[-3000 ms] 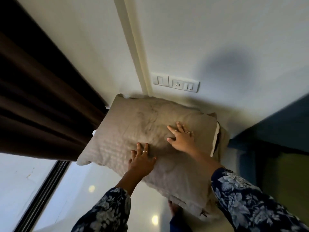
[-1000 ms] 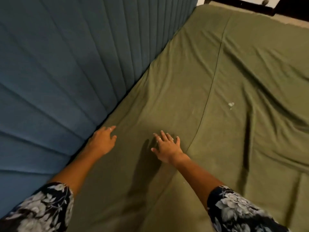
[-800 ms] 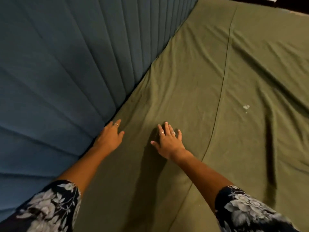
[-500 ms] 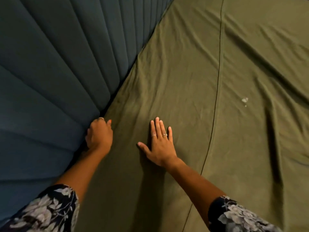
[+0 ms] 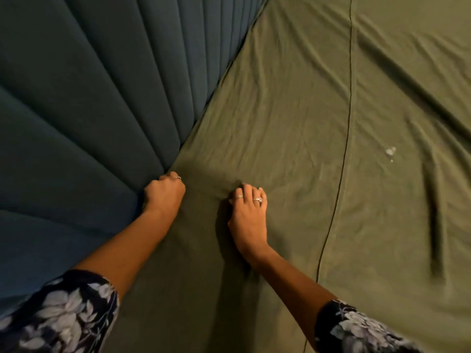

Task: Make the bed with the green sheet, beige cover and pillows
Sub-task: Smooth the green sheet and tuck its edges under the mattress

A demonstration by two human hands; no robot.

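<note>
No readable text, labels, brands, numbers or signs anywhere in view.

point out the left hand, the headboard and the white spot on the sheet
left hand (image 5: 163, 193): head view, on the back of the hand, by the headboard's foot.
headboard (image 5: 102, 98): head view, on a padded blue panel.
white spot (image 5: 390, 151): head view, on the mark itself, on the sheet (image 5: 280, 110).

bed with teal padded headboard (image 5: 84, 98), wrinkled green sheet (image 5: 293, 118) spread over it
</note>
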